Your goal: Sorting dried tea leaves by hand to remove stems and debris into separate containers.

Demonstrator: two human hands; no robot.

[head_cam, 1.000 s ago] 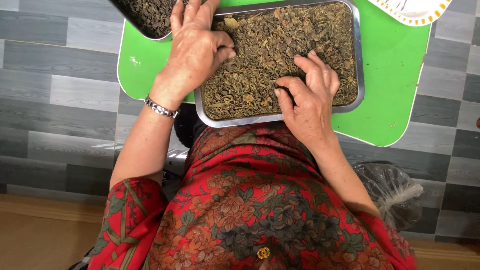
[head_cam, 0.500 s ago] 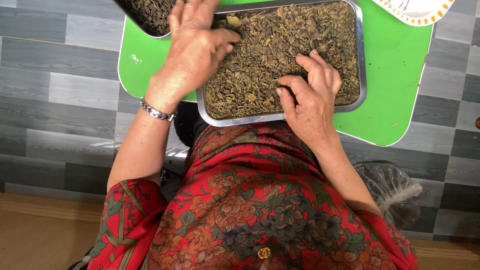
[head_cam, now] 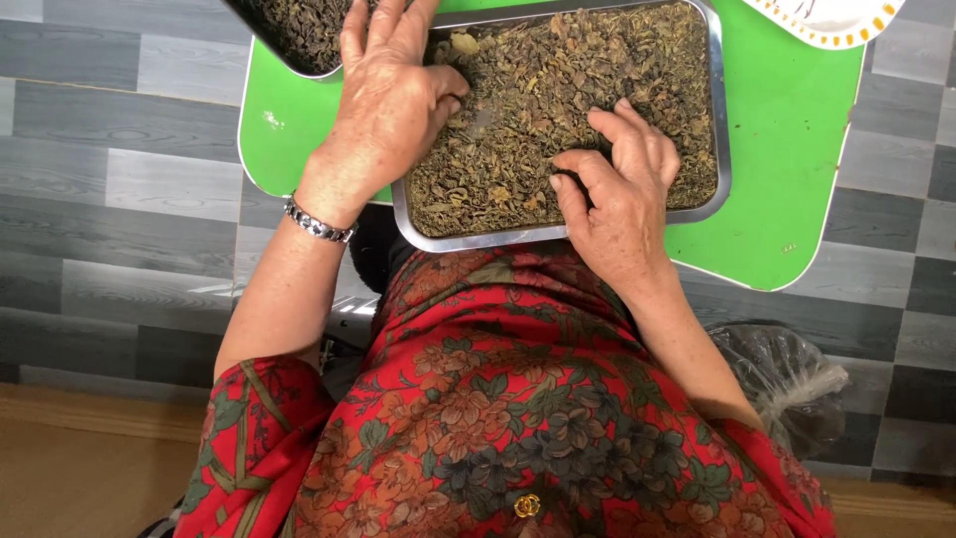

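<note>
- Steel, shallow and rectangular, the metal tray (head_cam: pixel 715 120) sits on a bright green table with rounded corners (head_cam: pixel 797 169) and is filled with a loose layer of dried brownish-green leaves (head_cam: pixel 578 90).
- Left hand (head_cam: pixel 388 100) lies over the tray's upper left corner, palm down; its fingers (head_cam: pixel 383 25) stretch out straight toward the top edge, while the thumb (head_cam: pixel 446 85) curls inward onto the leaves (whether it pinches anything I cannot tell).
- A silver link bracelet (head_cam: pixel 317 225) circles the left wrist.
- Right hand (head_cam: pixel 622 194) rests on the leaves near the tray's near edge, fingers bent and spread, fingertips pressed into the layer; it is not closed around anything that shows.
- A second dark tray of similar leaves (head_cam: pixel 294 30) lies at the upper left, touching or just beside the left hand's fingers, partly cut off by the frame.
- A white plate with a yellow-dotted rim (head_cam: pixel 827 25) sits at the table's far right corner.
- The person wears a red floral garment (head_cam: pixel 498 399).
- A crumpled clear plastic bag (head_cam: pixel 787 379) lies on the grey tiled floor (head_cam: pixel 100 199) by the right elbow.
</note>
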